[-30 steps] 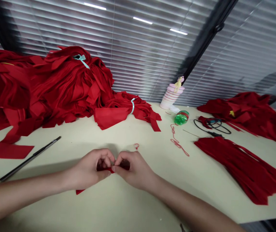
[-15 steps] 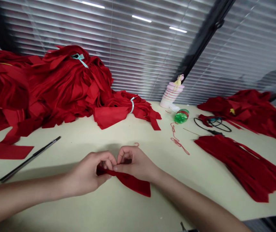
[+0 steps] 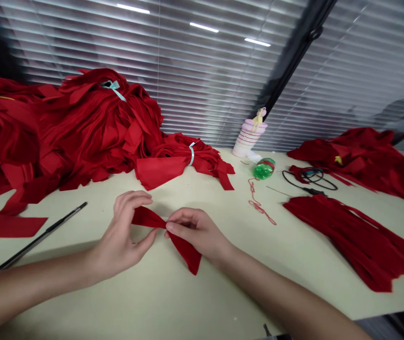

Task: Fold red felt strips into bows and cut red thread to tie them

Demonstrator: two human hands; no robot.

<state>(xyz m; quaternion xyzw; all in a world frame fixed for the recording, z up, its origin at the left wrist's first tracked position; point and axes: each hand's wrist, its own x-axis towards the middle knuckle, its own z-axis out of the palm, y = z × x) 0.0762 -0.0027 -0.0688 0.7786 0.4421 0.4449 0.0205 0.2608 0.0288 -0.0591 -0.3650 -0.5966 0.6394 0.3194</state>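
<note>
A red fabric strip (image 3: 188, 252) is gathered narrow at its middle, with both ends fanning out. My right hand (image 3: 202, 233) pinches that gathered middle between thumb and fingers, just above the table. Around the strip's left end, my left hand (image 3: 120, 236) has its thumb and fingers apart. The left fingertips are close to the cloth; whether they touch it I cannot tell.
Large heaps of red cloth strips (image 3: 85, 127) lie at the back left, more strips (image 3: 347, 236) at right. A black rod-like tool (image 3: 42, 236) lies left. Behind stand a green thread spool (image 3: 264, 169), loose red thread (image 3: 256, 205) and a pink-and-white container (image 3: 248, 137).
My left hand has loosened from the strip's middle, its fingers spreading up and left. My right hand keeps its pinch, and the strip's left end now shows.
</note>
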